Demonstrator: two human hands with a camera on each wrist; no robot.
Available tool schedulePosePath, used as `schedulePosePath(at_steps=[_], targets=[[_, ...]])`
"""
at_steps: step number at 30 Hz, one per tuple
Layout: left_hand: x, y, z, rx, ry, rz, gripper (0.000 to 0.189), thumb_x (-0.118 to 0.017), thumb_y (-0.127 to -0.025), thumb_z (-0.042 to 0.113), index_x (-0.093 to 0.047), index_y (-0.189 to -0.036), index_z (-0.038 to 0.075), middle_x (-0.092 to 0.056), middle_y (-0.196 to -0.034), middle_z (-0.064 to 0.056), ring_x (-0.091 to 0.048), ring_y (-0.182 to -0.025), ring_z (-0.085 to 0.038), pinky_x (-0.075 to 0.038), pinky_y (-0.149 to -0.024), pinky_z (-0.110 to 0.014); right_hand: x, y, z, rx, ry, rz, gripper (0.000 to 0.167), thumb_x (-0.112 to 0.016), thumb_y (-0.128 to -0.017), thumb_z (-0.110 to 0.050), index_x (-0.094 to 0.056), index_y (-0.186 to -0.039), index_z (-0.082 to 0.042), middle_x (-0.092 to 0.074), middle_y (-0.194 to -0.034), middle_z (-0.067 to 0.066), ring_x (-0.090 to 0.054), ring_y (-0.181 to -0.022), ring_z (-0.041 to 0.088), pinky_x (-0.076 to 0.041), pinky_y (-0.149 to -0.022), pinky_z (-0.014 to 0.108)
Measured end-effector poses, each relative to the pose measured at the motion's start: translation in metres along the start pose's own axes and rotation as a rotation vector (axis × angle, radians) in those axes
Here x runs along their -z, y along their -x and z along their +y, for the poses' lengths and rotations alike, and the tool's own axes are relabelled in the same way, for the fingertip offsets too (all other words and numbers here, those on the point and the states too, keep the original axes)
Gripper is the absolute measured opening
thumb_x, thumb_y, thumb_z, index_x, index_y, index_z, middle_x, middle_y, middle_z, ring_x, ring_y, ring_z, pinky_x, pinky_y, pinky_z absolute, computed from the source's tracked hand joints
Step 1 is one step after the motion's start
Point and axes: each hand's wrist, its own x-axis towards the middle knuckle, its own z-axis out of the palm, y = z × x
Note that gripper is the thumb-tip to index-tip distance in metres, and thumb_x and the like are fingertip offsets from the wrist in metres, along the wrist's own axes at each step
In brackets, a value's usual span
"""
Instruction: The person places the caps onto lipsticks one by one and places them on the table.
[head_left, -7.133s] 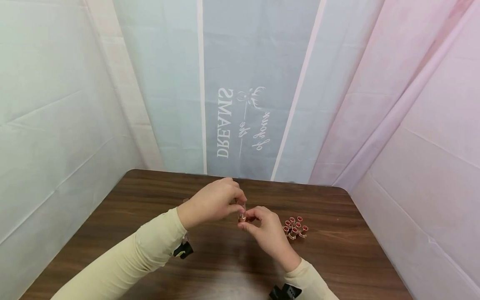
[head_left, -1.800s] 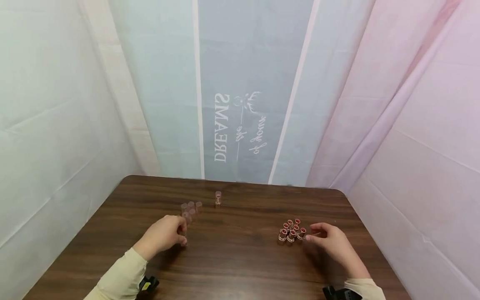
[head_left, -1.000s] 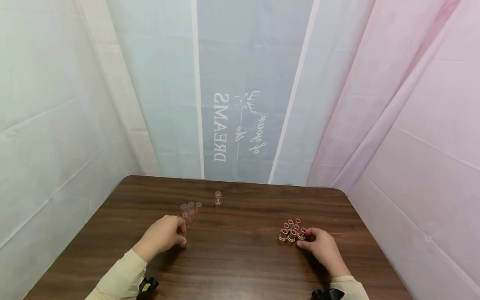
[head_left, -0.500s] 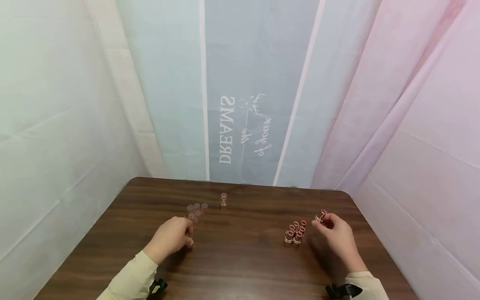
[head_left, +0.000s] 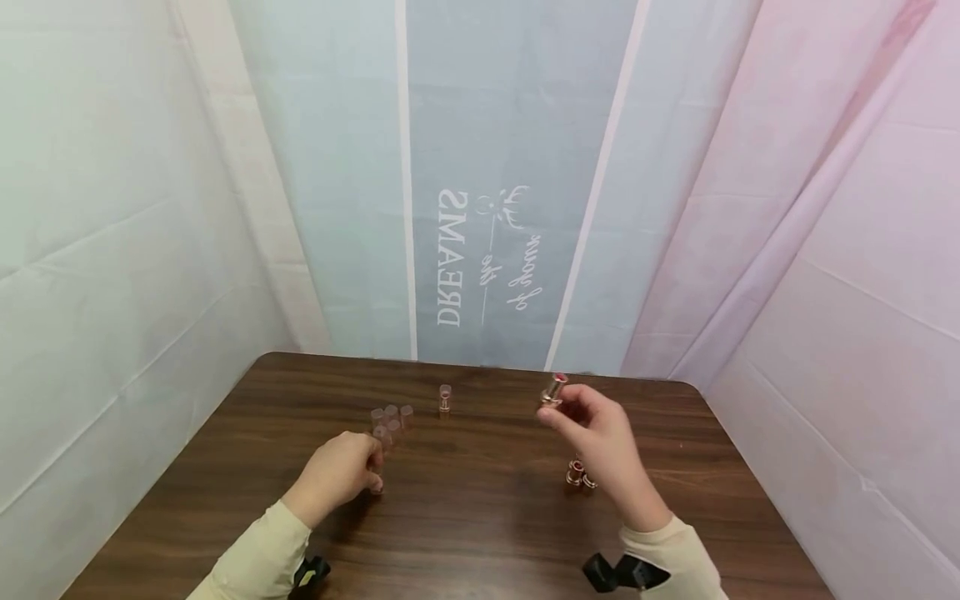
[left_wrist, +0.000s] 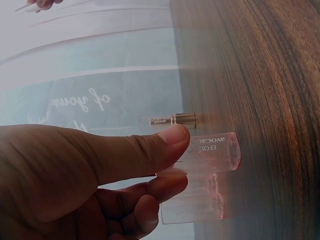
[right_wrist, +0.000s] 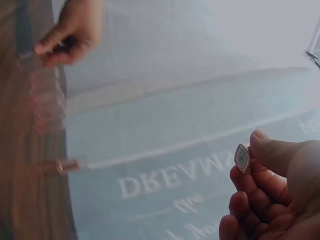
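My left hand (head_left: pixel 336 477) rests low at the table's left, thumb and fingertips pinching a clear pink-tinted cap (left_wrist: pixel 217 151) with "avocado" lettering. Several more clear caps (head_left: pixel 391 423) stand just beyond it. My right hand (head_left: pixel 606 446) is raised over the right of the table and pinches a gold lipstick (head_left: pixel 553 392), its red tip up. The right wrist view shows the diamond-shaped base (right_wrist: pixel 242 158) of this lipstick between thumb and fingers. Below that hand, uncapped lipsticks (head_left: pixel 574 473) stand in a group, most of them hidden by the hand.
One lipstick with a clear cap over it (head_left: pixel 445 402) stands alone near the back middle of the brown wooden table (head_left: pixel 465 508). A lettered cloth backdrop (head_left: pixel 480 275) hangs behind the far edge, with pale cloth walls on both sides.
My right hand took a lipstick from the group's right side, lifted it, and moved left and up. My left hand stays by the caps. Earlier, both hands worked together on one capped lipstick.
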Motion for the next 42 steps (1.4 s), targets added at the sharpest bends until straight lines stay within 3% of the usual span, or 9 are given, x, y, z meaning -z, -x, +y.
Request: schedulePosePath(at_steps=[7, 14, 18, 21, 26, 32, 37, 42], targets=[[0.0, 0.002, 0.002, 0.014, 0.014, -0.012, 0.029, -0.093, -0.071, 0.02, -0.064, -0.073, 0.02, -0.057, -0.07, 0.011, -0.052, -0.064, -0.009, -0.047, -0.059, -0.035, -0.043, 0.008, 0.005, 0.038, 0.056, -0.067, 0.017, -0.086, -0.082, -0.02, -0.074, -0.092, -0.015, -0.066, -0.08, -0.003, -0.056, -0.068, 0.009, -0.049, -0.059, 0.024], [0.003, -0.002, -0.004, 0.001, 0.042, -0.022, 0.028, -0.094, -0.07, 0.021, -0.066, -0.071, 0.022, -0.057, -0.069, 0.014, -0.051, -0.062, -0.007, -0.045, -0.057, -0.033, -0.067, 0.013, 0.011, 0.034, 0.08, -0.159, 0.015, -0.086, -0.082, -0.026, -0.074, -0.09, -0.022, -0.066, -0.076, -0.01, -0.059, -0.065, 0.011, -0.049, -0.058, 0.023], [0.009, -0.004, -0.005, -0.029, 0.059, -0.029, 0.027, -0.094, -0.07, 0.02, -0.067, -0.069, 0.024, -0.057, -0.067, 0.015, -0.051, -0.062, -0.007, -0.044, -0.056, -0.032, -0.073, 0.013, 0.015, 0.064, 0.092, -0.139, 0.017, -0.086, -0.083, -0.022, -0.073, -0.092, -0.021, -0.065, -0.081, -0.01, -0.059, -0.069, 0.011, -0.05, -0.061, 0.023], [0.019, -0.008, 0.001, -0.089, 0.097, -0.042, 0.025, -0.091, -0.075, 0.021, -0.066, -0.071, 0.026, -0.058, -0.069, 0.016, -0.052, -0.062, -0.004, -0.045, -0.058, -0.028, -0.074, 0.014, 0.018, 0.077, 0.105, -0.104, 0.02, -0.087, -0.082, -0.017, -0.071, -0.094, -0.021, -0.062, -0.085, -0.01, -0.058, -0.073, 0.01, -0.051, -0.064, 0.023], [0.057, -0.019, 0.024, -0.221, 0.183, -0.045, 0.013, -0.085, -0.084, 0.02, -0.072, -0.084, 0.021, -0.064, -0.074, 0.015, -0.055, -0.064, -0.001, -0.048, -0.059, -0.024, -0.075, 0.014, 0.021, 0.077, 0.102, -0.086, 0.021, -0.084, -0.084, -0.012, -0.07, -0.097, -0.02, -0.06, -0.087, -0.009, -0.057, -0.076, 0.009, -0.051, -0.066, 0.023], [0.102, -0.037, 0.064, -0.318, 0.142, -0.043, 0.01, -0.082, -0.089, 0.023, -0.077, -0.095, 0.018, -0.069, -0.081, 0.015, -0.059, -0.063, 0.001, -0.052, -0.066, -0.026, -0.083, 0.015, 0.024, 0.083, 0.1, -0.095, 0.019, -0.082, -0.086, -0.011, -0.071, -0.098, -0.02, -0.06, -0.087, -0.011, -0.058, -0.077, 0.009, -0.052, -0.067, 0.023], [0.118, -0.048, 0.094, -0.387, 0.098, 0.002, 0.012, -0.079, -0.091, 0.026, -0.079, -0.099, 0.018, -0.072, -0.087, 0.014, -0.061, -0.073, -0.001, -0.053, -0.07, -0.027, -0.085, 0.016, 0.023, 0.075, 0.091, -0.132, 0.019, -0.082, -0.087, -0.011, -0.072, -0.098, -0.022, -0.06, -0.088, -0.01, -0.059, -0.078, 0.011, -0.052, -0.066, 0.024], [0.12, -0.054, 0.115, -0.445, 0.056, 0.069, 0.015, -0.078, -0.092, 0.026, -0.08, -0.102, 0.015, -0.075, -0.091, 0.009, -0.065, -0.082, -0.007, -0.054, -0.077, -0.031, -0.085, 0.016, 0.025, 0.089, 0.1, -0.152, 0.018, -0.082, -0.087, -0.013, -0.072, -0.099, -0.023, -0.061, -0.089, -0.011, -0.059, -0.079, 0.007, -0.053, -0.067, 0.025]])
